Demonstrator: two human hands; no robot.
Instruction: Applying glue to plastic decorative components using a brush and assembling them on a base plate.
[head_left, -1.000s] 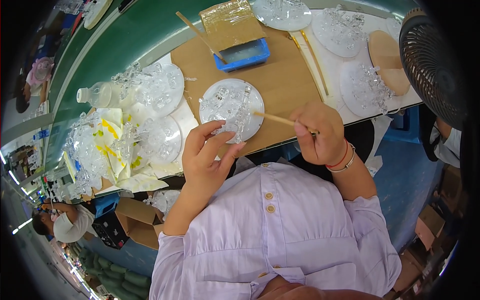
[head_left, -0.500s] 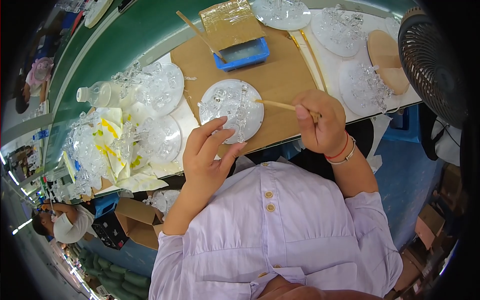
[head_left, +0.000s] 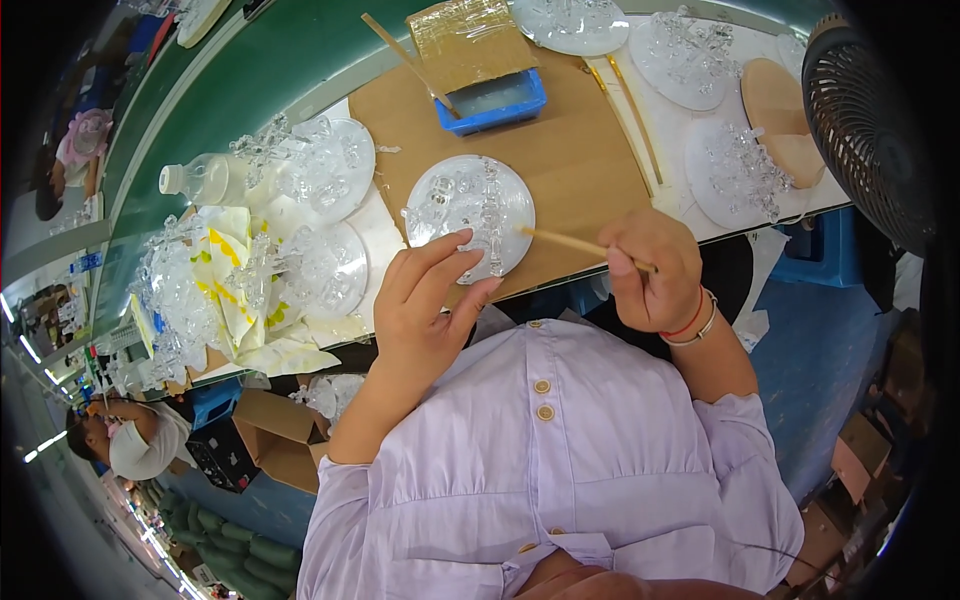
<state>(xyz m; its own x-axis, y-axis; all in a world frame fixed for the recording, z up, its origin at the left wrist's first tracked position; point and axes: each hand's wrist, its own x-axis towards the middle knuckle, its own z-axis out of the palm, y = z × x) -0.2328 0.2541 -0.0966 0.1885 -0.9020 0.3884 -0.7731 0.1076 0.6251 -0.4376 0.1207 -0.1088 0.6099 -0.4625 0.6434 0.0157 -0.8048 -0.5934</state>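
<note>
A round white disc lies on brown cardboard before me, bearing clear plastic pieces and an upright row of clear beads. At its near left edge is my left hand, fingers spread and curved. The fingertips reach over the rim and the thumb lies by the bead row's near end; whether they press on it I cannot tell. My right hand, to the right of the disc, pinches a thin wooden stick. The stick's tip points left at the disc's right edge, beside the bead row.
A blue tray with pale liquid stands behind, partly under a taped cardboard flap, with another stick leaning in it. More loaded discs flank the cardboard. At left is a clear bottle; at right a black fan.
My right hand has moved down and slightly right, and the stick's tip has shifted down along the disc's edge. The left hand stays by the disc. The whole view has shifted slightly.
</note>
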